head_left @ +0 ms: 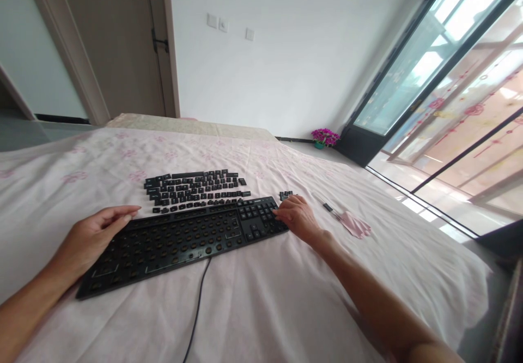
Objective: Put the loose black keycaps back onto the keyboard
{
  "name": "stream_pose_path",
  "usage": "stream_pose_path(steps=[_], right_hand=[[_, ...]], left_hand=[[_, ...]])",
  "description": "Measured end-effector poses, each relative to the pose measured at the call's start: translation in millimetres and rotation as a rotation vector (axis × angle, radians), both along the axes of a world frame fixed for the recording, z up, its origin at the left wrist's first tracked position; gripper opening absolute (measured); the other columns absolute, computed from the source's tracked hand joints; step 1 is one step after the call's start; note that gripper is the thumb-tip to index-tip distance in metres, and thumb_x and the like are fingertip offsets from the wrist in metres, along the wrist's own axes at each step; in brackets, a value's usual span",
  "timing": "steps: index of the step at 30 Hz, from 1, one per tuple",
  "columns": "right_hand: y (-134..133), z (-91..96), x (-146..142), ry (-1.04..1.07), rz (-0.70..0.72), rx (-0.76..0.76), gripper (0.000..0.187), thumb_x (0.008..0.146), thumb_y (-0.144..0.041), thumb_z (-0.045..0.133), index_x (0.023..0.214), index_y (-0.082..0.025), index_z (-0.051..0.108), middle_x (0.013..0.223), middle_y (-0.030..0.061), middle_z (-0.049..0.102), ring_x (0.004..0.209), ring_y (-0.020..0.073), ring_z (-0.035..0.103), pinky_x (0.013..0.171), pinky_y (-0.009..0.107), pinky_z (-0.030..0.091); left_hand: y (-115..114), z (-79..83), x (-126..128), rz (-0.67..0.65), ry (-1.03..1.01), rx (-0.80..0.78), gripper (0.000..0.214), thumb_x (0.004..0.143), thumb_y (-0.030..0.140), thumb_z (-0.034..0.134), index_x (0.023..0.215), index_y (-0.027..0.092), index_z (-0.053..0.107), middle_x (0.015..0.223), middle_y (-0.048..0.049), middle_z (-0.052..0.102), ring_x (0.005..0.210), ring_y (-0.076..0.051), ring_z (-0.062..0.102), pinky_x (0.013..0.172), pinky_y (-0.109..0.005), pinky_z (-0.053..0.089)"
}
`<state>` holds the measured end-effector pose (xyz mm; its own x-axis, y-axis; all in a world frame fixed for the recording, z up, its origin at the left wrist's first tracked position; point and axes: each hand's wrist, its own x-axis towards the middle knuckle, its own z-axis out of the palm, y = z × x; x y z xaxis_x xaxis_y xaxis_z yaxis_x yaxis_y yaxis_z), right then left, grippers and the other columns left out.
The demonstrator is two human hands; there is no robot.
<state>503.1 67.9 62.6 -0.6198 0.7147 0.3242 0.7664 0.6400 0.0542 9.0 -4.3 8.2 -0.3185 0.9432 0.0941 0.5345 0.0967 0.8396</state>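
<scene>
A black keyboard [180, 243] lies slanted on the bedsheet, most of its main section stripped of keycaps, while number-pad and arrow keys are still on it. My left hand [96, 232] is at its far left corner, fingers stretched out with the thumb close beneath them. At the right end, my right hand [296, 216] has its fingers curled together over the edge of the number pad; what they grip is hidden. Loose keycaps [196, 188] sit in rows behind the keyboard. A few more keycaps [286, 193] lie just beyond my right hand.
Right of my right hand lie a thin tool with a black part [328, 207] and a pink cloth [355, 224]. The keyboard's cable [199, 297] runs toward me across the wrinkled bedsheet [261, 297]. Purple flowers [324, 136] stand on the floor by the glass door.
</scene>
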Motion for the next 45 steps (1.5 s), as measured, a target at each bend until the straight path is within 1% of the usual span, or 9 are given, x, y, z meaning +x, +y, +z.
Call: stream_pose_path(steps=[4,9,15,19,23,26,33,40,45], right_hand=[[-10.1,-2.0,-4.3,-0.116,0.0,0.078,0.026,0.093,-0.022,0.05,0.106,-0.027,0.072,0.089,0.0058,0.068,0.089,0.0206,0.053,0.098,0.038,0.032],[-24.1,-7.3,-7.4,-0.207,-0.03,0.151,0.04,0.084,-0.006,0.051,0.12,-0.019,0.063,0.098,0.009,0.065,0.098,0.0242,0.05,0.106,0.042,0.029],[-35.0,-6.8,-18.2,-0.3,-0.052,0.159,0.038,0.084,-0.005,0.05,0.118,-0.017,0.063,0.096,0.0104,0.063,0.098,0.0256,0.049,0.108,0.043,0.028],[-35.4,-2.7,-18.7,-0.251,-0.061,0.092,0.039,0.082,-0.004,0.053,0.116,-0.019,0.065,0.097,0.0105,0.063,0.097,0.0245,0.051,0.102,0.041,0.034],[-12.1,6.3,-1.6,-0.029,-0.134,-0.047,0.04,0.088,-0.007,0.048,0.112,-0.03,0.07,0.101,0.0047,0.066,0.093,0.0189,0.055,0.084,0.031,0.041],[21.9,14.9,13.7,0.149,-0.273,-0.056,0.032,0.092,-0.019,0.048,0.113,-0.029,0.071,0.101,0.0039,0.068,0.094,0.0187,0.056,0.083,0.029,0.041],[92.4,16.2,20.3,0.101,-0.475,-0.189,0.017,0.082,-0.028,0.063,0.091,-0.029,0.077,0.106,0.0028,0.069,0.107,0.0236,0.052,0.09,0.032,0.036],[110.5,3.4,20.6,0.061,-0.499,-0.242,0.008,0.073,-0.029,0.072,0.079,-0.028,0.077,0.088,0.0051,0.071,0.107,0.0258,0.052,0.092,0.037,0.036],[109.6,5.6,11.6,0.111,-0.452,-0.227,0.015,0.078,-0.033,0.067,0.087,-0.028,0.077,0.087,0.0043,0.07,0.106,0.0248,0.055,0.09,0.037,0.038]], left_hand=[[0.0,0.6,-0.7,-0.018,-0.1,-0.051,0.058,0.075,0.06,0.061,0.12,0.022,0.065,0.117,-0.0052,0.07,0.1,-0.022,0.067,0.073,-0.021,0.054],[1.4,-3.9,-4.2,-0.026,-0.126,-0.052,0.056,0.076,0.057,0.063,0.121,0.023,0.064,0.119,-0.0048,0.069,0.104,-0.022,0.065,0.077,-0.02,0.052],[1.7,-5.4,-4.8,-0.029,-0.12,-0.056,0.057,0.076,0.058,0.062,0.122,0.024,0.064,0.119,-0.0045,0.069,0.103,-0.022,0.066,0.077,-0.021,0.053],[1.9,-3.7,-3.7,-0.022,-0.116,-0.064,0.053,0.075,0.057,0.062,0.119,0.027,0.065,0.118,-0.0021,0.07,0.1,-0.02,0.067,0.074,-0.019,0.052],[2.2,-3.2,-3.5,-0.027,-0.108,-0.055,0.054,0.075,0.058,0.062,0.118,0.026,0.065,0.117,-0.0025,0.07,0.101,-0.021,0.066,0.075,-0.02,0.052],[2.4,-3.6,-3.4,-0.025,-0.116,-0.059,0.055,0.075,0.059,0.062,0.118,0.025,0.065,0.117,-0.0037,0.07,0.103,-0.023,0.066,0.075,-0.022,0.053],[2.7,-3.4,-3.0,-0.024,-0.123,-0.052,0.059,0.073,0.062,0.062,0.118,0.023,0.066,0.116,-0.0057,0.071,0.099,-0.024,0.067,0.072,-0.023,0.054],[0.7,-1.1,-2.5,-0.019,-0.12,-0.048,0.059,0.072,0.062,0.063,0.116,0.023,0.067,0.113,-0.0049,0.072,0.094,-0.023,0.068,0.071,-0.023,0.054],[0.9,0.4,-1.0,-0.022,-0.14,-0.065,0.058,0.073,0.061,0.063,0.118,0.024,0.065,0.114,-0.0042,0.071,0.093,-0.021,0.068,0.07,-0.021,0.053]])
